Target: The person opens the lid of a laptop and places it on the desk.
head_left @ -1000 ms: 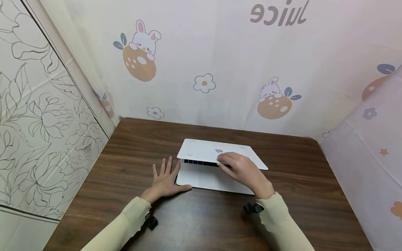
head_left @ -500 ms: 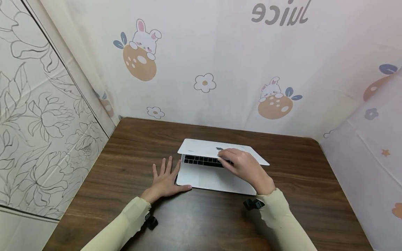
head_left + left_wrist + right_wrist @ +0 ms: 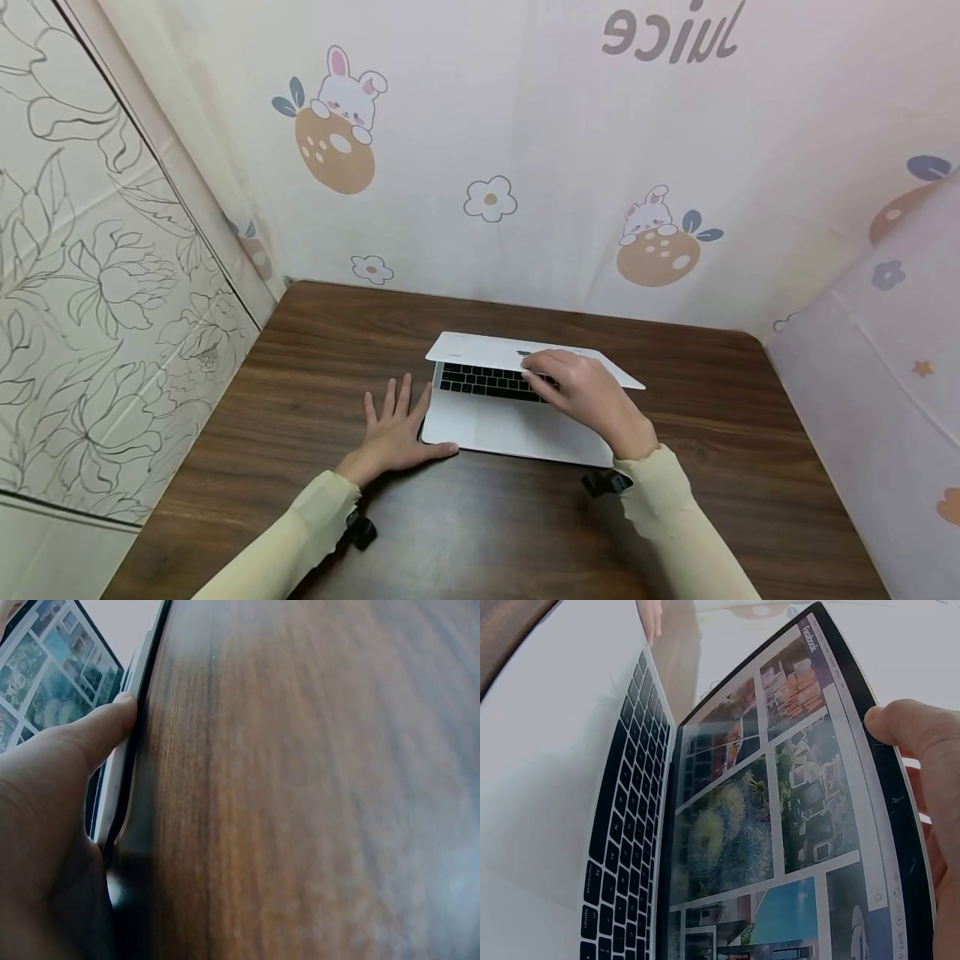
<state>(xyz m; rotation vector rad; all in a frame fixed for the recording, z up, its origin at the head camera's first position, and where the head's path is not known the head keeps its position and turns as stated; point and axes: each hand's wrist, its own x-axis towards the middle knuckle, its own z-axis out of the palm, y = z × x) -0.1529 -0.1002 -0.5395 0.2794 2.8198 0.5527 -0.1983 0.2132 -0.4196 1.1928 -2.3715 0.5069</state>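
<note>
A silver laptop (image 3: 480,421) lies on the wooden table, its lid (image 3: 480,348) raised partway over the base. My right hand (image 3: 588,400) pinches the lid's front edge near the middle. In the right wrist view the thumb of the right hand (image 3: 922,742) presses the black bezel, while the other fingers lie behind the lid. Photo tiles fill the lit screen (image 3: 731,832), and the black keyboard (image 3: 622,847) shows below it. Spread flat on the table, my left hand (image 3: 393,437) sits at the laptop's left front corner. Its thumb (image 3: 105,724) touches the base's front edge.
The dark wood table (image 3: 345,333) ends at a patterned curtain (image 3: 487,125) along the back. A flower-drawn panel (image 3: 112,283) borders the left side. Small black wrist cameras hang at both cuffs.
The lid has tilted further up in my right hand, so more rows of the keyboard show. My left hand has stayed in place.
</note>
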